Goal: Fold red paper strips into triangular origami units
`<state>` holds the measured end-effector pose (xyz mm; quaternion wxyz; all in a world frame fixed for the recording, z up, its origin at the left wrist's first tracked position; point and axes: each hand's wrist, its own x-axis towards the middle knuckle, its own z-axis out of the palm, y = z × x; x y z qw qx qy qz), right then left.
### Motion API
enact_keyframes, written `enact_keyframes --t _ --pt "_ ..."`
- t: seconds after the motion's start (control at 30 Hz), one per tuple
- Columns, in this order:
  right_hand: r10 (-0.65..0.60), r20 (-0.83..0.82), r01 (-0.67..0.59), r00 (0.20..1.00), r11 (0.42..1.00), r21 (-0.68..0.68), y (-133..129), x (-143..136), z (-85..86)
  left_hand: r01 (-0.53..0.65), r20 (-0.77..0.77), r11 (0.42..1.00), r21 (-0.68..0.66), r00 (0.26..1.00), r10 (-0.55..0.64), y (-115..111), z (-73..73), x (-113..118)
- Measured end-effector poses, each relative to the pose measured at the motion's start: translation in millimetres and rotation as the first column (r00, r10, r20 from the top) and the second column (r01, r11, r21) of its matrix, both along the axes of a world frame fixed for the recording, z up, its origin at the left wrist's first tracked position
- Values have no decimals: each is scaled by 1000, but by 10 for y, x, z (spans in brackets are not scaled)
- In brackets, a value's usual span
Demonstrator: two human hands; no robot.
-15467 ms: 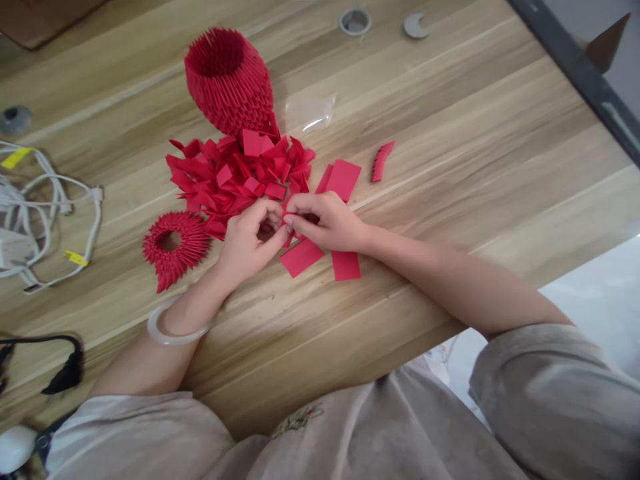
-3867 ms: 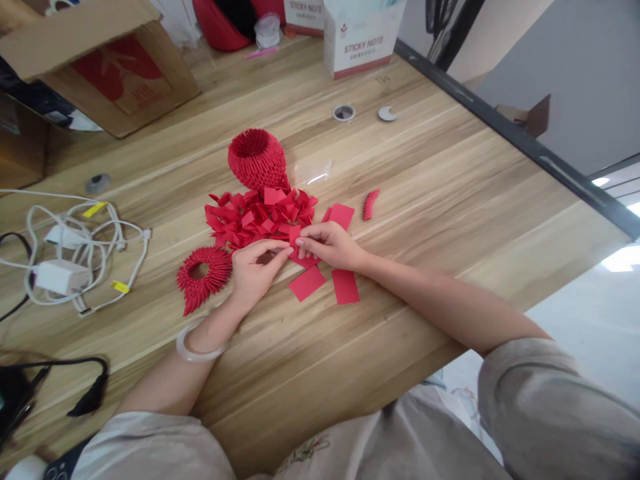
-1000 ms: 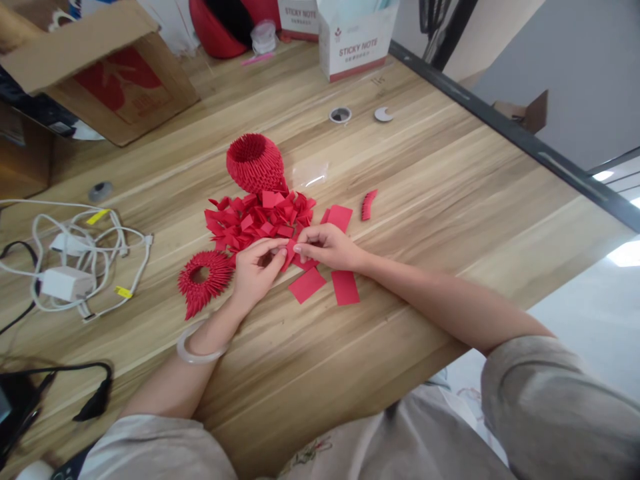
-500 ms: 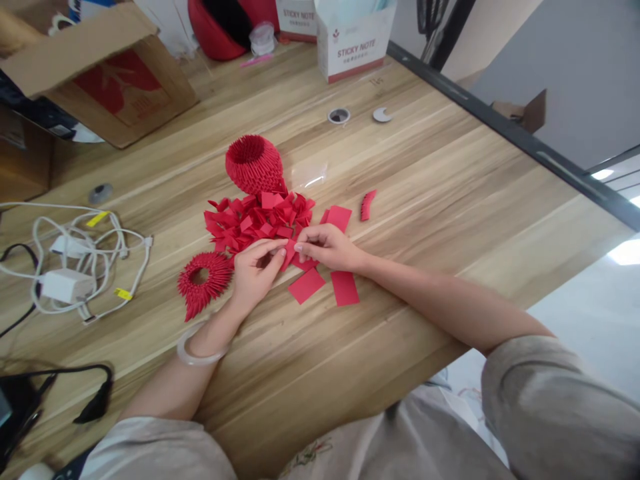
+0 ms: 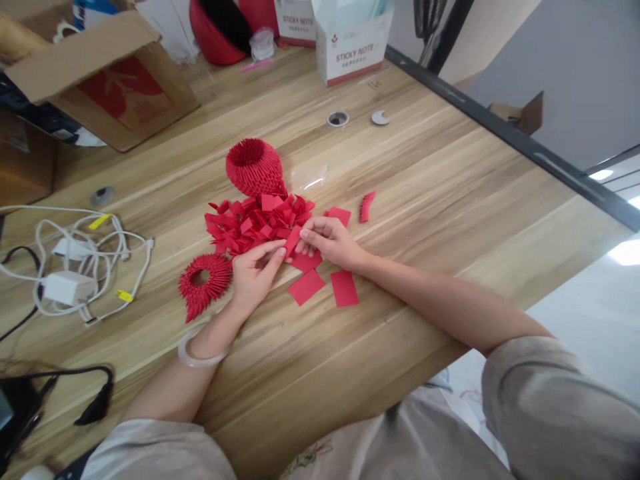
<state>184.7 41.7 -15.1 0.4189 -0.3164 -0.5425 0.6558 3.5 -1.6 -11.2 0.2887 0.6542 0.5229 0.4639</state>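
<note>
Between my two hands is a small folded strip of red paper [image 5: 293, 241]. My left hand [image 5: 255, 272] pinches its lower left end between thumb and fingers. At its upper right end, the thumb and index finger of my right hand [image 5: 333, 241] close on it. Flat red paper rectangles [image 5: 307, 287] lie below and beside my right hand, some partly covered by it. Just beyond my hands spreads a heap of folded red paper pieces [image 5: 250, 223]. A red bowl-shaped paper model [image 5: 254, 168] stands behind the heap, and a red ring-shaped paper piece [image 5: 213, 283] with a pointed tail lies left of my left hand.
A short curved red paper piece [image 5: 367, 207] lies to the right. White charging cables [image 5: 120, 233] and an adapter [image 5: 70, 288] are at the left. At the back stand an open cardboard box [image 5: 175, 100] and a sticky note box [image 5: 353, 57]. The table's dark edge [image 5: 500, 130] runs along the right.
My right hand has shifted slightly, and the red paper between my hands now shows as a narrow strip at a changed angle. The camera view has moved a little.
</note>
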Motion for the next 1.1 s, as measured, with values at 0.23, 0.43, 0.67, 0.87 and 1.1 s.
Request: enact_keyframes --t 0.23,0.43,0.67,0.87,1.1 --pt "-3 -23 2 1000 999 -37 6 2 31 -18 -2 999 37 1000 18 0 13 18" --pt "0 -11 -1 1000 999 -44 6 0 26 -19 -15 999 35 1000 20 3 -3 10" --pt "13 -29 -15 999 998 -66 17 -8 -22 -19 1 999 45 1000 19 -1 9 21" --pt "41 -52 -46 998 995 -89 19 -21 -42 -13 12 1000 19 1000 13 2 -22 2" --pt "47 -42 -50 998 997 -62 20 -17 -61 2 10 1000 -10 1000 -2 8 -26 5"
